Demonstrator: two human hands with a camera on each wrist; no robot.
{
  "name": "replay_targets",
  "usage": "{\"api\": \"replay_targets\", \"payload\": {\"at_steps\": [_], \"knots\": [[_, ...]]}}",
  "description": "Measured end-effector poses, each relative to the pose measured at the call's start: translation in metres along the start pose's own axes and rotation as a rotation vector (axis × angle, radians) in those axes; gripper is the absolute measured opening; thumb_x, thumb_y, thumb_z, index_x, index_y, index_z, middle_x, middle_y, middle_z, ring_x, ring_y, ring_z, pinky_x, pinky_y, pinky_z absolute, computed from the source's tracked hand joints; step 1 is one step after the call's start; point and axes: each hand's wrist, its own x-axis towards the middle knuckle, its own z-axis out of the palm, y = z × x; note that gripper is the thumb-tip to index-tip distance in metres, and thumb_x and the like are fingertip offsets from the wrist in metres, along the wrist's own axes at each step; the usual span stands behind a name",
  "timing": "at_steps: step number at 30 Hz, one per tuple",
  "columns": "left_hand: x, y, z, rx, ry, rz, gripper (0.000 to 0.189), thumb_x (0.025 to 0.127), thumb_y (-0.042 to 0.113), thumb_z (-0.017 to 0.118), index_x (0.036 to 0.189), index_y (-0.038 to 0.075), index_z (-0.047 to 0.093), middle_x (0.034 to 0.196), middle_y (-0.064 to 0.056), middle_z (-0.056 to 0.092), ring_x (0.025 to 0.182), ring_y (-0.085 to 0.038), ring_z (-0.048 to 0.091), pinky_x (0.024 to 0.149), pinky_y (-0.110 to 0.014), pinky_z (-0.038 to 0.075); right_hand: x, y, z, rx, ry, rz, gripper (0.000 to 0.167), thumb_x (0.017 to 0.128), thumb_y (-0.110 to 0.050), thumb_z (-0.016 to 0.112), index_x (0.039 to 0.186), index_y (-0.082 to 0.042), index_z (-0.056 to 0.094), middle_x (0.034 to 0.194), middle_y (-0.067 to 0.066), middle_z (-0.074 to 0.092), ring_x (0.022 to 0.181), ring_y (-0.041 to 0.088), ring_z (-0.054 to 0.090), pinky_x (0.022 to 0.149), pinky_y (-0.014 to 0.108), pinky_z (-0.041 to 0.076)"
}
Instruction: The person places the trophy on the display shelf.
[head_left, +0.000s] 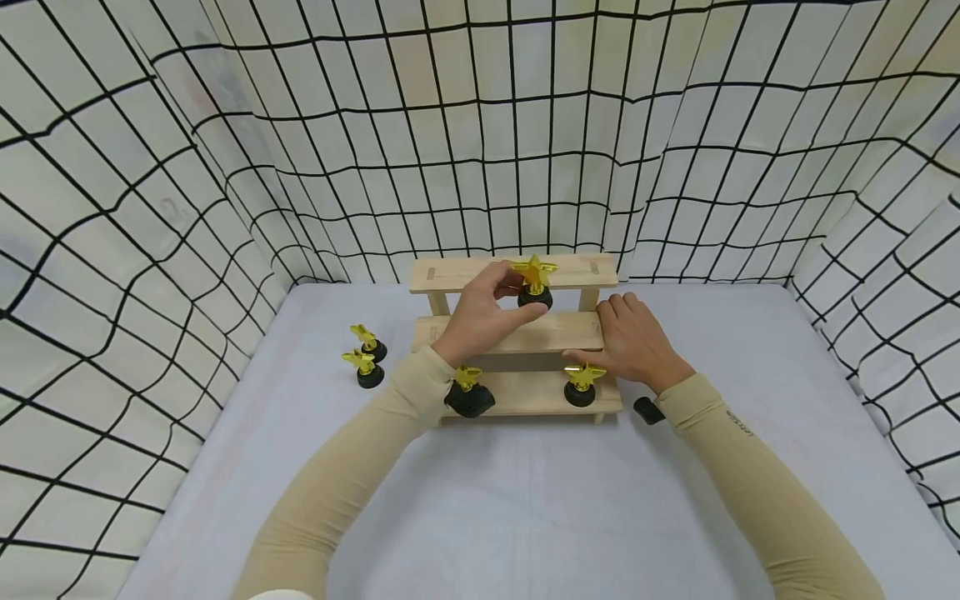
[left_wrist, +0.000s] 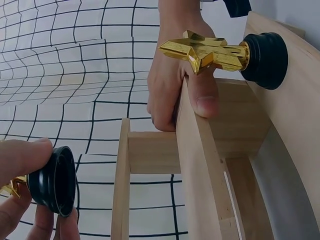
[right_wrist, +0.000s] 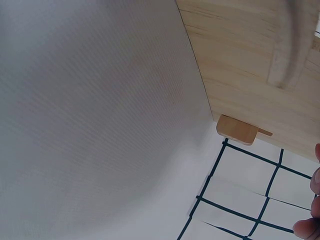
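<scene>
My left hand (head_left: 487, 315) pinches a small gold star trophy (head_left: 535, 273) by its black base, held above the middle tier of a wooden three-tier display stand (head_left: 547, 335). In the left wrist view, the hollow underside of that black base (left_wrist: 64, 182) shows, tilted sideways to the camera. At the stand's right end, my right hand (head_left: 637, 343) grips the middle board, thumb in front and fingers behind. Just below that thumb another star trophy (head_left: 581, 385) stands on the bottom tier. A further trophy (head_left: 468, 377) is at the bottom tier's left, partly hidden by a black object.
Two more star trophies (head_left: 368, 367) stand on the white table (head_left: 525, 500) left of the stand. A small black object (head_left: 648, 410) appears beside the stand's right end. Black-gridded white netting or cloth (head_left: 450, 125) surrounds the table's back and sides.
</scene>
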Motion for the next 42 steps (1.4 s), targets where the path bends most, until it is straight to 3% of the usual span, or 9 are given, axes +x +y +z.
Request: {"api": "replay_targets", "payload": {"at_steps": [12,20,28,35,42], "knots": [[0.006,0.001,0.012,0.015,-0.026,-0.035,0.046,0.092,0.023,0.080,0.131,0.008,0.061,0.129,-0.012,0.061,0.125,-0.028,0.064,0.115,-0.038,0.052,-0.001,0.002,0.002,0.020,0.032,-0.024,0.091,0.079,-0.085,0.060,0.105,0.002,0.059,0.084,0.010,0.053,0.083,0.028,0.046,0.072,0.035,0.038],[0.010,0.000,0.023,0.038,-0.041,-0.035,0.040,0.091,0.022,0.081,0.124,0.007,0.062,0.125,-0.013,0.062,0.122,-0.028,0.065,0.113,-0.036,0.054,-0.001,0.002,0.001,0.016,0.023,-0.016,0.085,0.078,-0.078,0.067,0.104,0.002,0.059,0.084,0.010,0.054,0.081,0.027,0.045,0.071,0.034,0.037],[0.013,-0.003,0.032,0.068,-0.069,-0.030,0.039,0.091,0.022,0.081,0.120,0.004,0.063,0.123,-0.014,0.063,0.120,-0.028,0.065,0.112,-0.038,0.055,-0.002,0.003,0.002,0.025,0.045,-0.028,0.089,0.079,-0.086,0.059,0.099,0.001,0.058,0.081,0.009,0.052,0.080,0.027,0.044,0.069,0.033,0.035],[0.017,-0.004,0.040,0.094,-0.099,-0.011,0.036,0.091,0.022,0.082,0.116,0.003,0.063,0.122,-0.014,0.064,0.118,-0.028,0.066,0.110,-0.036,0.056,-0.002,0.003,0.003,0.019,0.066,-0.045,0.085,0.079,-0.084,0.061,0.094,0.000,0.057,0.078,0.009,0.050,0.076,0.027,0.043,0.068,0.033,0.035],[0.019,-0.004,0.045,0.086,-0.120,-0.039,0.037,0.090,0.020,0.082,0.117,0.003,0.063,0.122,-0.014,0.064,0.119,-0.028,0.066,0.111,-0.037,0.055,-0.001,0.003,0.003,0.019,0.076,-0.054,0.088,0.079,-0.082,0.063,0.100,0.003,0.059,0.080,0.010,0.053,0.077,0.028,0.044,0.068,0.033,0.036]]}}
